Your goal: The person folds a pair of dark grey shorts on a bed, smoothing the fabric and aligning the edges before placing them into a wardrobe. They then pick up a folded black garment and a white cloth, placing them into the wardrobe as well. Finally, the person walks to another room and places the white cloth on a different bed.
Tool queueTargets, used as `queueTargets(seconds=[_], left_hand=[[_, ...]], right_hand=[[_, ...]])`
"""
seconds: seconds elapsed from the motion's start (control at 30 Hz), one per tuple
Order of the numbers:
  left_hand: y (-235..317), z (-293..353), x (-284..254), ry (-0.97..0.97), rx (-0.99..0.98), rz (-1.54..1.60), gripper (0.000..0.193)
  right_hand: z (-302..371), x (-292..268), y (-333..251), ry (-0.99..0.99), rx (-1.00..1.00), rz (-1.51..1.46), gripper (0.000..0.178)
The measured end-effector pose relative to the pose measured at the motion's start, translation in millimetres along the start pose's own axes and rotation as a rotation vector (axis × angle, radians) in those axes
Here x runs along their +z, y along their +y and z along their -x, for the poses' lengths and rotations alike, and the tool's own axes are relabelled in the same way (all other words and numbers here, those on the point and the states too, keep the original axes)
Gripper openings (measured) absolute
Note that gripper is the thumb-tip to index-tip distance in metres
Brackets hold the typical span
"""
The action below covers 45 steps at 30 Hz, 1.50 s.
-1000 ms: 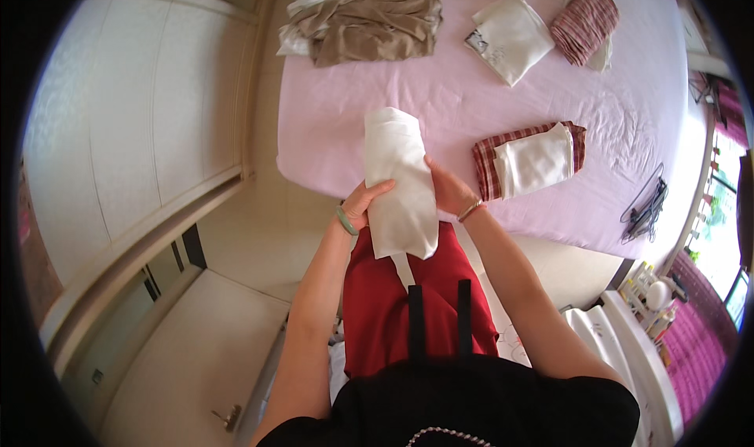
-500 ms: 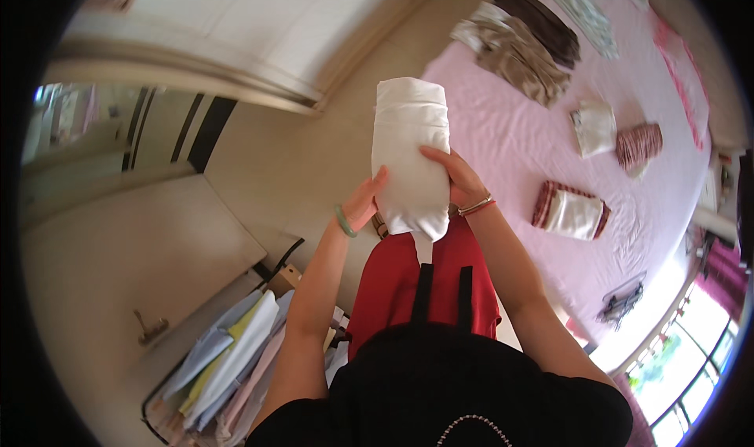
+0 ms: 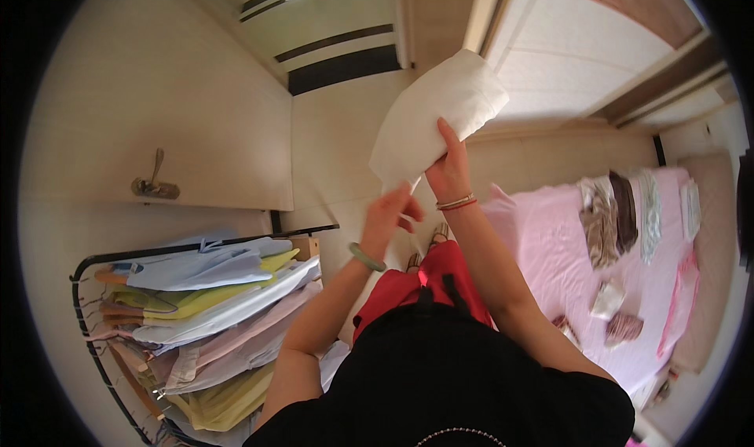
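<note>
A folded white cloth [image 3: 432, 117], thick and tilted up to the right, is held out in front of me; I cannot tell what garment it is. My right hand [image 3: 449, 164] grips its lower right edge, thumb lying on top and the other fingers hidden underneath. Close by the cloth's lower corner is my left hand [image 3: 386, 221], slightly blurred, with fingers loosely bent and apart. Its fingertips are at the cloth's edge; whether they touch it is unclear.
On my left stands a black clothes rack [image 3: 78, 313] with several hanging shirts [image 3: 212, 321], beside a door with a metal handle [image 3: 157, 184]. At right, a bed with a pink sheet [image 3: 542, 235] carries folded clothes [image 3: 601, 227]. A sliding-door wardrobe [image 3: 581, 74] stands ahead.
My view has turned left, toward the rack and door, away from the bed. The cloth has tilted to the right. My left hand has loosened from its side and dropped to its lower corner.
</note>
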<state>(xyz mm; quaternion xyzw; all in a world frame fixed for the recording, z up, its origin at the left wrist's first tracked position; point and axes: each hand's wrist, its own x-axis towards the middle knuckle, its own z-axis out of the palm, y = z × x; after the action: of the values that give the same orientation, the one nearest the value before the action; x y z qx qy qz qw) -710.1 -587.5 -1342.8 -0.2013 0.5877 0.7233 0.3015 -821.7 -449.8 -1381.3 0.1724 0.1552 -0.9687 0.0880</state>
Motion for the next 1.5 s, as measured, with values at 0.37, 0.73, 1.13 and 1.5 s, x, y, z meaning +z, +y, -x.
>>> queueTargets(seconds=[0.37,0.73,1.13,1.5], left_hand=[[128,-170,-162,0.278,0.611,1.304,0.04],[306,-267,-281,0.355,0.635,1.398,0.042],[464,-421,-449,0.475,0.693,1.381,0.039],[615,-539,-561,0.347,0.761,1.435,0.044]], right_hand=[[-185,94,59,-0.081,0.226,0.084,0.051],[-408,242,144,-0.167,0.228,0.176,0.045],[-605,334,235,-0.066,0.167,0.235,0.049],[-822,441,271,-0.164,0.226,0.2,0.047]])
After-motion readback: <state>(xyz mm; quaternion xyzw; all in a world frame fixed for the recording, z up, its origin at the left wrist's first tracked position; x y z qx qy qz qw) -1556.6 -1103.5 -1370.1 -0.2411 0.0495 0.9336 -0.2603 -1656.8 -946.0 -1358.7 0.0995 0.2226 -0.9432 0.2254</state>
